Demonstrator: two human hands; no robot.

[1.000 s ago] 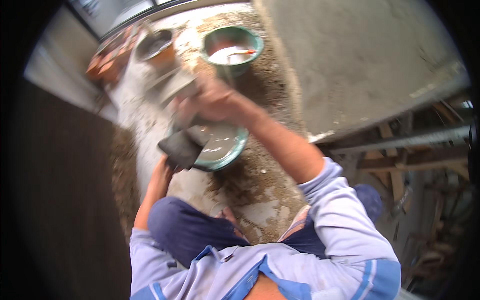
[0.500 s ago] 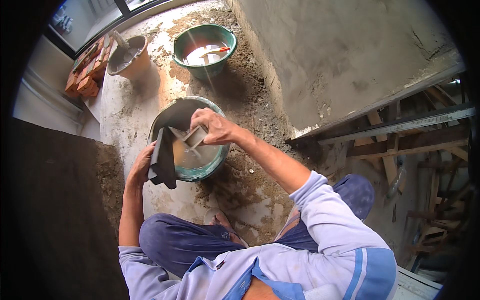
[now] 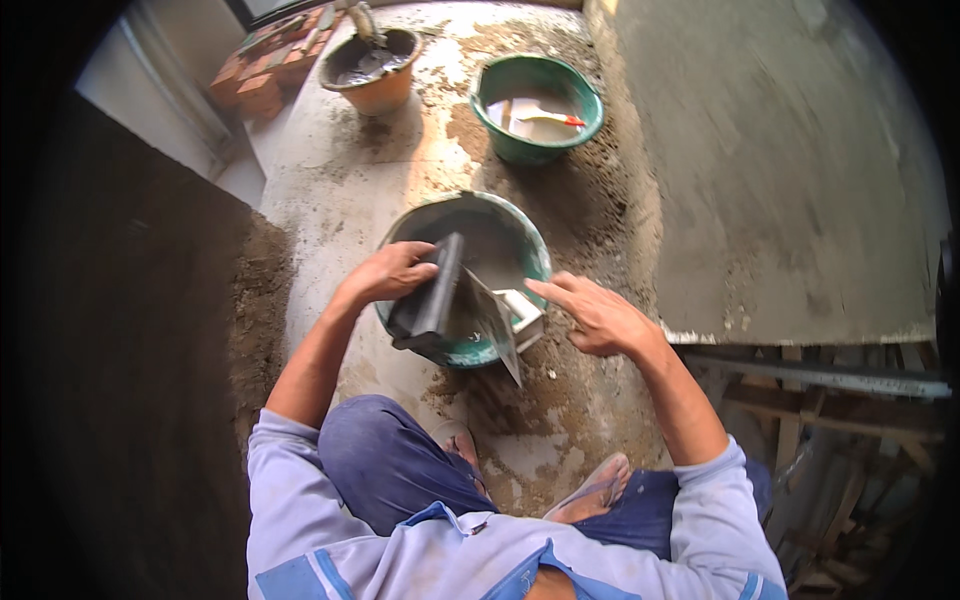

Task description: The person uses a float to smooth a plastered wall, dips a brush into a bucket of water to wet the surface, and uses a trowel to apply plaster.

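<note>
- Left grip point(image 3: 390, 272): clamped on the dark float point(image 3: 440, 285), which stands tilted over the near green bucket point(image 3: 541, 245)
- Trowel point(image 3: 497, 328): just right of the float, between the two grips, pale handle point(image 3: 530, 327) toward the right grip point(image 3: 600, 318)
- Right grip: fingers half curled, not wrapped round the handle; cannot tell whether a fingertip touches it
- Beyond: another green bucket point(image 3: 530, 150) and an orange bucket point(image 3: 376, 95) on the floor point(image 3: 335, 200)

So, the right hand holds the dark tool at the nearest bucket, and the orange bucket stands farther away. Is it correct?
Almost: the head view shows the left hand, not the right hand, holding the dark tool. The rest stands.
</note>
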